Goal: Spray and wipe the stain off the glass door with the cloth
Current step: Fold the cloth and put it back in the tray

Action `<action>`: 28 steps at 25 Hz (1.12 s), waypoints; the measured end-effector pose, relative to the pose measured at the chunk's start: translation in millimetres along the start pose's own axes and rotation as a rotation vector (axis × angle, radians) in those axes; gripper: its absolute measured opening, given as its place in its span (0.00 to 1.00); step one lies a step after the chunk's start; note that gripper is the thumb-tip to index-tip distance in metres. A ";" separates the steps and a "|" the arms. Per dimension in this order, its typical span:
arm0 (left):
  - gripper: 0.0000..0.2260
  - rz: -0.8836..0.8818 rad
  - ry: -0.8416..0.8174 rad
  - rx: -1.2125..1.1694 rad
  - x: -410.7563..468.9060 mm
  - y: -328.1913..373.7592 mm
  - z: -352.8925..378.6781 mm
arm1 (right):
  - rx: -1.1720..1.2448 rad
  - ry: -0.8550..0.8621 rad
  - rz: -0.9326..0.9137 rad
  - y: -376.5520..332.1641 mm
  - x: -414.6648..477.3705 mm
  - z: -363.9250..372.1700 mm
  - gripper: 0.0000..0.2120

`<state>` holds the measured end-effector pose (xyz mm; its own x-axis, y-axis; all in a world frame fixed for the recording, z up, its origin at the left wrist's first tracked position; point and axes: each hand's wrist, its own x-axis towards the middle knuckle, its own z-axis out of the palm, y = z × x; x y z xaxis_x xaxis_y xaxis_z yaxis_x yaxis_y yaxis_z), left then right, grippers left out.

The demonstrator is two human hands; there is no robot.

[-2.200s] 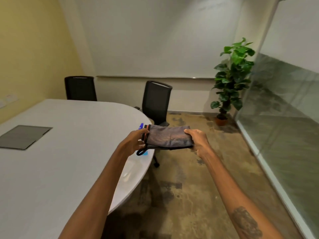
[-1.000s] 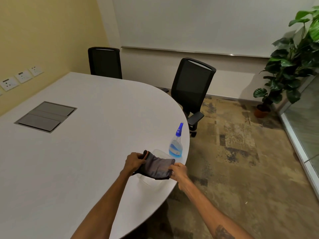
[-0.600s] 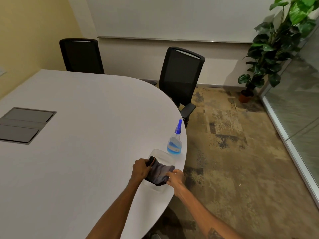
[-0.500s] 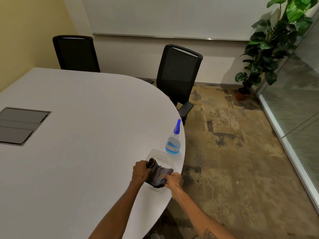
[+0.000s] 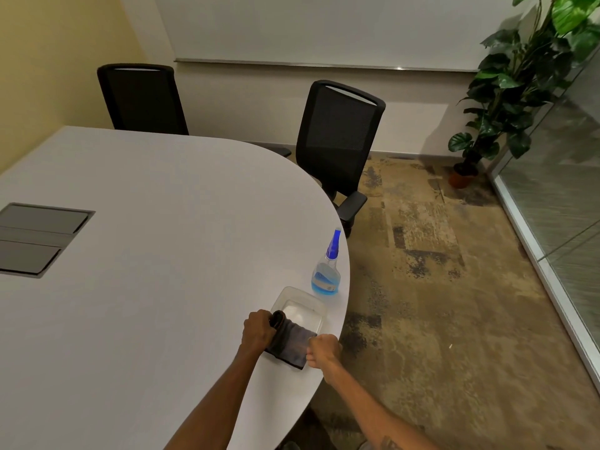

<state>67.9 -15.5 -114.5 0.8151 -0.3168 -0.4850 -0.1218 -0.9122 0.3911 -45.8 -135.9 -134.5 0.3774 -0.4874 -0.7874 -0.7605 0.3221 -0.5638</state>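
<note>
Cloth (image 5: pixel 292 345) held over tray (image 5: pixel 293 292), L hand (image 5: pixel 258 329) & R hand (image 5: pixel 323 350) each fisted on an end, prob. folding it for wiping.

The cloth (image 5: pixel 290 345) at lower centre is soft, matt, dark grey fabric. Under it the tray (image 5: pixel 292 295) is clear, glossy plastic. The bottle (image 5: pixel 325 277) is clear plastic with a blue plastic nozzle. The table (image 5: pixel 162 271) is smooth, matt white, and its panel (image 5: pixel 35 238) at left is matt grey. The near chair (image 5: pixel 339 134) and far chair (image 5: pixel 143 99) have black mesh backs. At right, the floor (image 5: pixel 438 319) looks rough and mottled, and the glass wall (image 5: pixel 558 190) is sheeny.
</note>
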 end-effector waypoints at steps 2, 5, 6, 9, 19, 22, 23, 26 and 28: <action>0.14 -0.002 0.016 -0.010 2.8 -0.6 -1.4 | -0.108 0.086 -0.085 -8.7 1.8 -2.5 0.06; 0.15 0.023 0.095 -0.062 5.4 2.1 -6.4 | -0.087 0.216 -0.243 -33.4 8.2 -15.0 0.10; 0.14 0.033 0.123 -0.072 6.3 3.2 -8.1 | -0.043 0.235 -0.299 -45.5 9.4 -21.8 0.12; 0.12 0.054 0.140 -0.078 9.6 3.4 -9.6 | -0.001 0.251 -0.461 -87.8 13.8 -38.6 0.24; 0.16 0.123 0.058 -0.108 -5.1 -24.4 10.8 | -0.165 0.154 -0.570 -154.0 29.1 -42.6 0.26; 0.15 0.141 0.072 -0.135 -8.6 -25.0 8.8 | -0.154 0.192 -0.566 -155.0 28.1 -42.8 0.22; 0.15 0.142 0.082 -0.143 -9.4 -26.3 7.2 | -0.162 0.208 -0.574 -155.0 26.9 -42.0 0.20; 0.15 0.147 0.102 -0.157 -11.1 -32.6 2.8 | -0.153 0.264 -0.634 -152.1 18.4 -39.6 0.18; 0.15 0.149 0.104 -0.169 -12.8 -35.0 2.8 | -0.169 0.340 -0.740 -151.3 8.1 -38.6 0.17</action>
<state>60.1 19.7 -124.2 0.8503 -0.4078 -0.3328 -0.1551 -0.7983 0.5819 51.9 -219.9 -46.0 0.6513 -0.7529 -0.0947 -0.4584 -0.2909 -0.8398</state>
